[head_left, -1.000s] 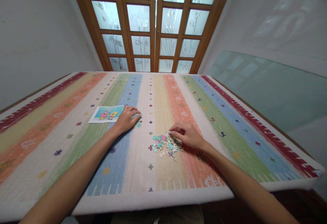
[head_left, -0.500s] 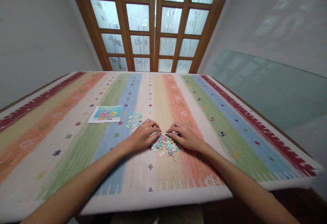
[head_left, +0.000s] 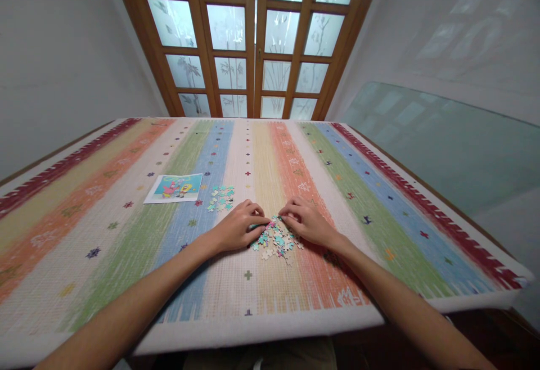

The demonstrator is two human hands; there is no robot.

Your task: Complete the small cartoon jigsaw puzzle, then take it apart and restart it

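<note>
Two hands, the left hand (head_left: 237, 226) and the right hand (head_left: 306, 222), sit with bent fingers on the pile of puzzle pieces (head_left: 276, 240) on the striped desk (head_left: 126, 229), picking through it, though whether they pinch a piece I cannot tell.

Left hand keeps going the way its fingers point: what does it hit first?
Probably the right hand. The left hand points right across the top of the puzzle piece pile, fingertips nearly meeting the right hand's; whether they touch is unclear.
</note>
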